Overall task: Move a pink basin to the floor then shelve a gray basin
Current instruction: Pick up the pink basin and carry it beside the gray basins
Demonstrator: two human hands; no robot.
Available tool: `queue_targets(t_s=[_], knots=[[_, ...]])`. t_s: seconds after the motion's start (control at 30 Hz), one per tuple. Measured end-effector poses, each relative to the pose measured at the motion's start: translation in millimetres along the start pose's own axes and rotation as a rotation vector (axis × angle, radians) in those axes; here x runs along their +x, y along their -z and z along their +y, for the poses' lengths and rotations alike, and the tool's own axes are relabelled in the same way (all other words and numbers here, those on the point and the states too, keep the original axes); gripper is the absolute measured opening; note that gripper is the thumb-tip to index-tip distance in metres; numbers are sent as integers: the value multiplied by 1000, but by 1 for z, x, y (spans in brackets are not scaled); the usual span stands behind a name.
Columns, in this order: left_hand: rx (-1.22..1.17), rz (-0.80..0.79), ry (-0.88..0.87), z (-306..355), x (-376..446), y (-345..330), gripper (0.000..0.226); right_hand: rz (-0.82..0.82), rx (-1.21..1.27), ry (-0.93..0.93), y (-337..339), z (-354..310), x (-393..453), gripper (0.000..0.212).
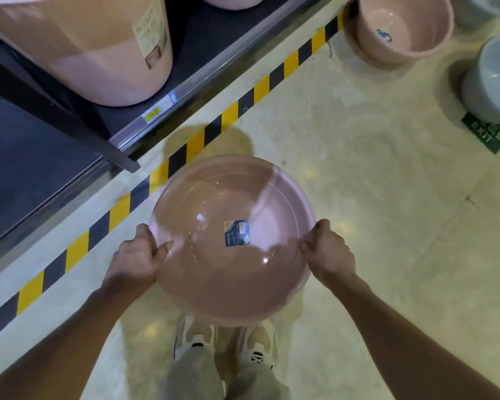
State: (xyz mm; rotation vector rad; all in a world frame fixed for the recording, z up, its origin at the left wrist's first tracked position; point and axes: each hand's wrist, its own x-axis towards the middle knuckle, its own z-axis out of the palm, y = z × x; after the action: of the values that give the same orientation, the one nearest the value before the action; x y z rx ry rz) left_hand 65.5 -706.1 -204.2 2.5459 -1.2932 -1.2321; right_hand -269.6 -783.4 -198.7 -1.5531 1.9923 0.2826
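I hold a wide pink basin (231, 241) with a blue label in its bottom, level in the air above the floor and my shoes. My left hand (139, 256) grips its left rim, thumb inside. On the opposite rim my right hand (328, 252) grips the same way. A gray basin (492, 82) stands on the floor at the far right, by a green exit sticker. Part of another gray basin (491, 7) shows at the top right corner.
A dark shelf (197, 53) runs along the upper left and carries a large pink tub (93, 47). Yellow-black tape (185, 148) marks the floor along the shelf. A stack of pink basins (401, 27) stands on the floor at the upper right.
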Motion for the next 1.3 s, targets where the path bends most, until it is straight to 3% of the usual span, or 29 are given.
queue_targets(t_s=[0.4,0.63,0.77,0.87,1.0,1.17,1.3], knots=[[106,125,-76,-21,59,-48,31,33,145,-55,-74,3,53,16],[136,52,4,-28,82,-62,37,-82,14,-83,-88,9,66,19],[150,69,-34,-28,79,-58,35,-62,-17,-84,-77,11,61,21],[118,87,-86,-12,66,-43,28,-57,-7,-92,-54,13,49,21],[45,148,-172,30,45,-3,39,-10,42,-142,5,7,30,22],[46,98,-189,106,18,78,31,119,94,-91,115,-5,-1,25],[26,211,-347,178,-17,153,27,225,184,-74,211,-21,-37,26]])
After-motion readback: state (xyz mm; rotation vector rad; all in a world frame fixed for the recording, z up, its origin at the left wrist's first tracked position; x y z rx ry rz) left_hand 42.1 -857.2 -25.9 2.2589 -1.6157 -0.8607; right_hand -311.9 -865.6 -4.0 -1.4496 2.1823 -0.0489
